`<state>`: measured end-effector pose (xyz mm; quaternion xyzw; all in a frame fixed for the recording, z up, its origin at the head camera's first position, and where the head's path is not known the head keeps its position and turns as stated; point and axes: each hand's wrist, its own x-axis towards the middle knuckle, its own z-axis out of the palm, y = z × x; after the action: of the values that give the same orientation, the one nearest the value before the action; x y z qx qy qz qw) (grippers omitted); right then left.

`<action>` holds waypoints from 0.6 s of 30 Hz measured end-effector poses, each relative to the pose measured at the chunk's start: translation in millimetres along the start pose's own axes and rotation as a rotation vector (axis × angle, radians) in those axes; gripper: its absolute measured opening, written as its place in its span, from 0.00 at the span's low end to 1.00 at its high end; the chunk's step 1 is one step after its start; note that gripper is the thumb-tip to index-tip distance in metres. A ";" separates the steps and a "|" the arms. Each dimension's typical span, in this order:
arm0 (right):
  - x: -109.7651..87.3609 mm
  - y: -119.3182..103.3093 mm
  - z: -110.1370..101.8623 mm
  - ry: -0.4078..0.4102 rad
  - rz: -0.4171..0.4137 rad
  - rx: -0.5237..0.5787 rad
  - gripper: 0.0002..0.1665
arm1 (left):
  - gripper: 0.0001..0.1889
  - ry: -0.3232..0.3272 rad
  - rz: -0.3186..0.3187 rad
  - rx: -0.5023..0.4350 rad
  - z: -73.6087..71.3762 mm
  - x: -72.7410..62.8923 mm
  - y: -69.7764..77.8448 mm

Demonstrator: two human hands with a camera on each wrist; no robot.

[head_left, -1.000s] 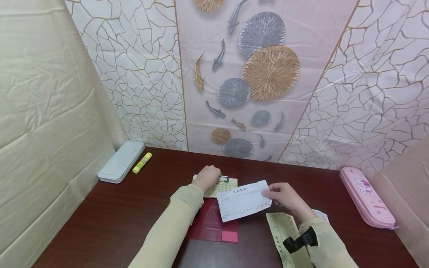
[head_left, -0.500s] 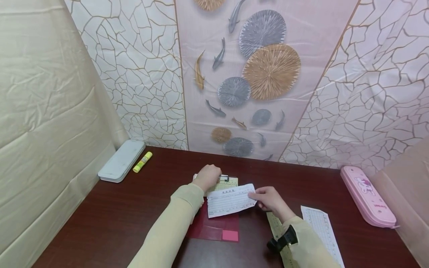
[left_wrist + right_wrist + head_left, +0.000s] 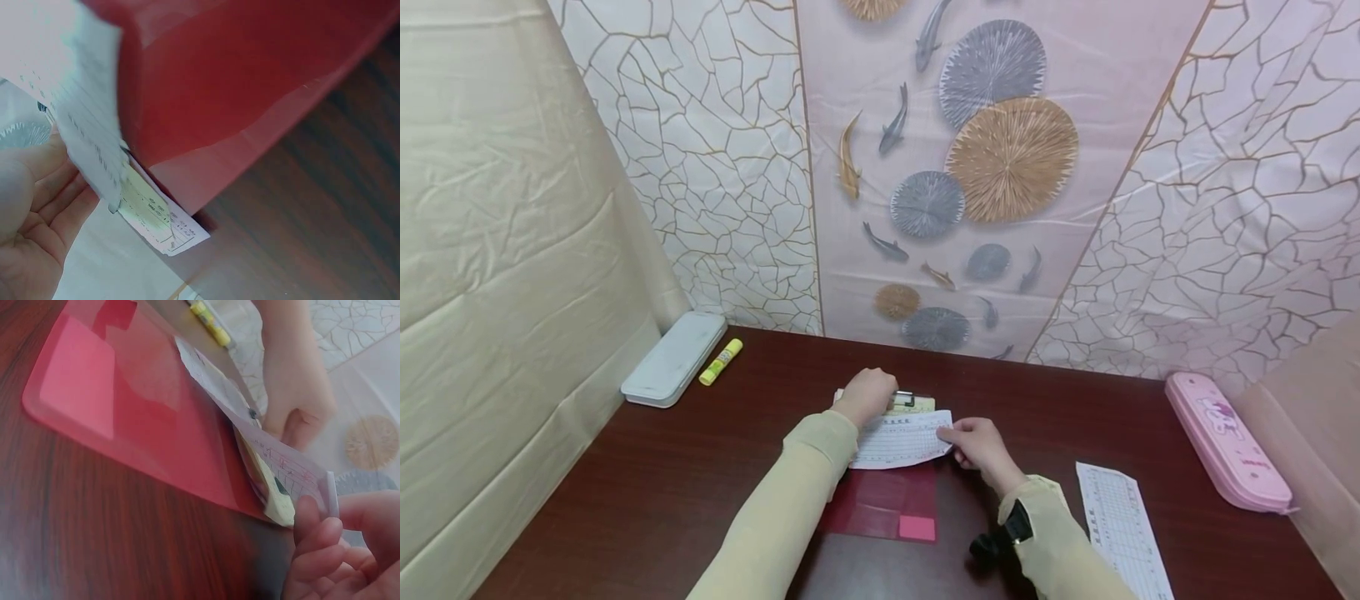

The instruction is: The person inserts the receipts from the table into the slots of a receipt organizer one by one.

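Observation:
A translucent red clipboard lies on the dark wooden table, with a metal clip at its far end. My left hand grips the clip end; the fingertips are partly hidden. Pale yellow slips lie under the clip. Between the thumb and fingers of my right hand, the right end of a white printed slip is pinched. That slip lies across the upper clipboard, over the yellow slips, its left end near my left wrist. In the right wrist view it slants up towards my right fingers.
Another white printed slip lies right of my right forearm. A pink pencil case stands at the right, a pale case at the back left. Beside the latter lies a yellow glue stick. A patterned cloth hangs behind the table.
My right hand has moved left with the white slip, bringing it over the clipboard's clip end. The other white slip has come into view; the loose yellow slip is now mostly hidden by my right arm.

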<state>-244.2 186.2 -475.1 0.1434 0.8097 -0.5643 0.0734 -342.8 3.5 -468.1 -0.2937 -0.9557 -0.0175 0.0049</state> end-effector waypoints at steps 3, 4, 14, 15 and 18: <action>2.1 -1.4 6.9 0.003 0.007 0.015 0.10 | 0.05 -0.002 0.002 0.012 0.3 0.5 -0.3; 3.2 -1.7 9.2 0.007 0.008 0.022 0.09 | 0.05 0.000 0.003 0.016 0.2 0.7 -0.3; 7.5 -2.3 22.4 0.013 0.034 0.009 0.10 | 0.02 0.006 -0.009 0.017 -0.8 0.2 1.5; 8.3 -1.5 22.3 0.022 0.040 0.028 0.10 | 0.02 0.011 -0.005 0.028 -0.7 0.2 1.4; 11.8 2.2 22.1 0.058 0.063 0.109 0.10 | 0.03 0.030 0.012 0.054 -0.6 0.7 1.1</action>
<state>-255.6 168.0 -488.1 0.1888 0.7747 -0.6005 0.0597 -342.8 4.7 -467.5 -0.2988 -0.9539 0.0038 0.0270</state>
